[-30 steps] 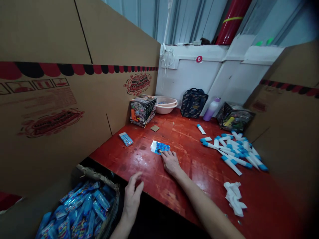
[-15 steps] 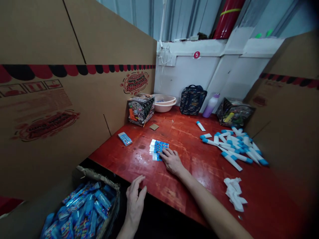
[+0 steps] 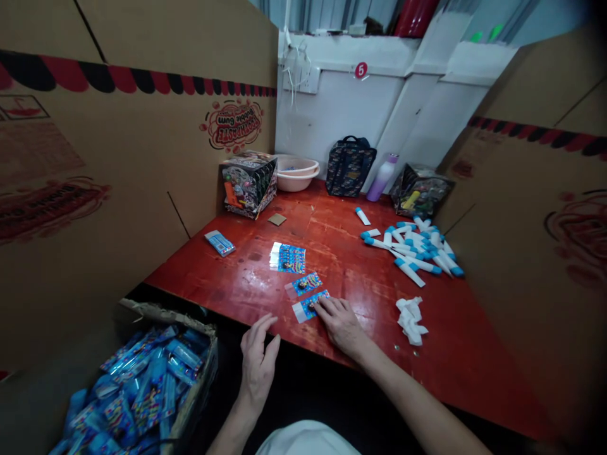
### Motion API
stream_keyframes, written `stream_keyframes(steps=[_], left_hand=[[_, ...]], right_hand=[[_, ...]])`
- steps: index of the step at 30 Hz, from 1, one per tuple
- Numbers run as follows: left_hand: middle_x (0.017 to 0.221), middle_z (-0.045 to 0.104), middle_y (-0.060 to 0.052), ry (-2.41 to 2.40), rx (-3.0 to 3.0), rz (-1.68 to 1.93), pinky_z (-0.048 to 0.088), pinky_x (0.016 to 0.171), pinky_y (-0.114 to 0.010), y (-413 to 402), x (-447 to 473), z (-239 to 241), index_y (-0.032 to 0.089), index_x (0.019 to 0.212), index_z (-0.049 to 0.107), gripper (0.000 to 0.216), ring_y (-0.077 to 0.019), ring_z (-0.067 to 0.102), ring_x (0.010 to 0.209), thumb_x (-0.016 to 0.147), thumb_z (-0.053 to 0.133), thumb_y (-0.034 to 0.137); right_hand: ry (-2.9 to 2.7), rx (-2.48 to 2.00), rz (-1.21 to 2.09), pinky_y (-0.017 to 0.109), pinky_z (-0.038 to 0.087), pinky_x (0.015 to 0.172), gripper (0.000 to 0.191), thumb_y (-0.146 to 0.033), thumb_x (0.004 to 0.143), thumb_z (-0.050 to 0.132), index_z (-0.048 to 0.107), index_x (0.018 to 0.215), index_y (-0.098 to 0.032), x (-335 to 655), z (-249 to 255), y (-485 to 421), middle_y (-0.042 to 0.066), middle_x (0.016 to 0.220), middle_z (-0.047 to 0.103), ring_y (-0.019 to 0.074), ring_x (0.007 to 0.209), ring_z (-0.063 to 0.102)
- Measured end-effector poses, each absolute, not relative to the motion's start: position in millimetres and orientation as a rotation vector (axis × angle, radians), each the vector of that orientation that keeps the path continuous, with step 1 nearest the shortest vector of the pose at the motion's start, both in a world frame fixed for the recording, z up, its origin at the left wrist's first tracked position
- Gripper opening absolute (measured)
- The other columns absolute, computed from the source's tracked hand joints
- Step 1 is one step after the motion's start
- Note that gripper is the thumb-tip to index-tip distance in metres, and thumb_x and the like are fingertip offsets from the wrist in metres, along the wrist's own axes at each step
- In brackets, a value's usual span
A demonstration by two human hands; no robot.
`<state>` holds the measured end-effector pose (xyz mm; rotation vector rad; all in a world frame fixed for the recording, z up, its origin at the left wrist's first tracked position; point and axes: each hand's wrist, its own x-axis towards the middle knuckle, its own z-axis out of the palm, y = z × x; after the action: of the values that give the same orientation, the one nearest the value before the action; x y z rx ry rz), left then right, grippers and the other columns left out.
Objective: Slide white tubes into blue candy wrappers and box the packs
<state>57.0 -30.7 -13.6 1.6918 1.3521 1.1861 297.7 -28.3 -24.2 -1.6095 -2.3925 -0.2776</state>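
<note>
My right hand (image 3: 342, 323) has its fingers closed over the right end of a small blue printed plastic wrapper (image 3: 302, 311) with a clear left end. The fingertips hide that end. Just behind it lies another such wrapper (image 3: 306, 284), apart from the first. Farther back, a fanned stack of the same wrappers (image 3: 290, 258) rests on the red table (image 3: 256, 291). My left hand (image 3: 258, 360) is at the table's front edge, thumb and fingers apart, holding nothing.
At lower left, a carton (image 3: 208, 354) holds many blue packets. A bundle of wrappers (image 3: 220, 242) lies at the left. White tubes with blue caps (image 3: 422, 249) are heaped at the right, near a crumpled tissue (image 3: 411, 321). Behind stand basins (image 3: 296, 180), a bag (image 3: 349, 167) and a bottle (image 3: 383, 178).
My right hand has moved off the stack toward the front edge. Two wrappers now lie apart in front of the stack. My left hand has hardly moved; the view has tilted down.
</note>
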Motion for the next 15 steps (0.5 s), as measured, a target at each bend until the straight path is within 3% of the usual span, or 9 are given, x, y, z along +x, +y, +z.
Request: stream_keyframes(steps=[7,15], left_hand=[[0.118,0.063,-0.008,1.314,1.755,1.162,0.037,0.101,-0.046,-34,55,-15,0.022,0.11,0.059,0.027,-0.0244,0.054,0.115,0.085,0.049,0.027],[0.115,0.064,-0.007,1.248,1.735,1.092,0.04,0.098,-0.043,-41,64,-15,0.022,0.111,0.06,0.028,-0.0234,0.055,0.11,0.086,0.049,0.027]], right_hand=[[-2.307,-1.657,-0.236,0.042,0.033,0.095,0.044,-0.03,0.092,0.047,0.049,0.132,-0.012,290,-24,-76,0.016,0.131,0.054,0.0293,0.117,0.047],[-2.253,-1.583,-0.111,0.041,0.037,0.091,0.027,-0.021,0.091,0.047,0.058,0.115,-0.014,291,-23,-90,0.013,0.113,0.061,0.0267,0.104,0.052]])
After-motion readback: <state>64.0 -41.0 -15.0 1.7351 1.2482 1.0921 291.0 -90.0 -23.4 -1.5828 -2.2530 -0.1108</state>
